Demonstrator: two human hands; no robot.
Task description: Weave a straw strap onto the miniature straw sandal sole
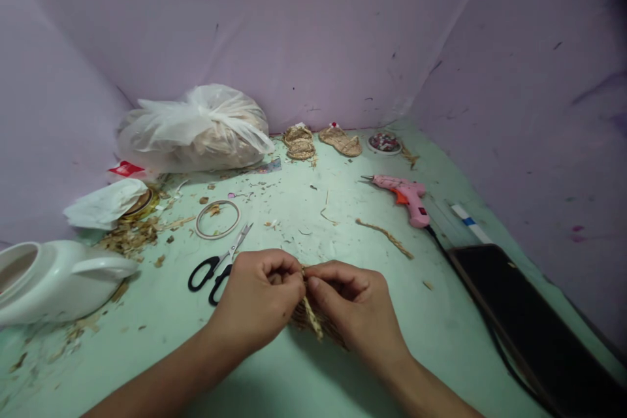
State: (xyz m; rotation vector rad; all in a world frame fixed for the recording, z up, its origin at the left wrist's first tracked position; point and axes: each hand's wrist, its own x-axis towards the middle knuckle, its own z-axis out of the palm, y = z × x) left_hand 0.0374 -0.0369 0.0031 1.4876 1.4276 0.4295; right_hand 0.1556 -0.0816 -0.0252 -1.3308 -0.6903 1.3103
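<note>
Near the front middle of the table, my left hand (264, 294) and my right hand (360, 307) meet fingertip to fingertip. Both are closed in a pinch on a braided straw cord (312, 319), whose pale end hangs down between them. Behind the cord and mostly hidden by my fingers is a brown straw piece (336, 334); its full shape cannot be made out. Black-handled scissors (225, 256) lie partly open just beyond my left hand. Farther right rests a short twisted straw cord (385, 237), apart from both hands.
A pink glue gun (399, 194) lies at right, its cable running past a black flat object (529, 320). Two small straw slippers (300, 144), a dish of beads (385, 142) and a plastic bag (196, 137) stand by the wall. Left are a tape ring (197, 225) and white jug (59, 287).
</note>
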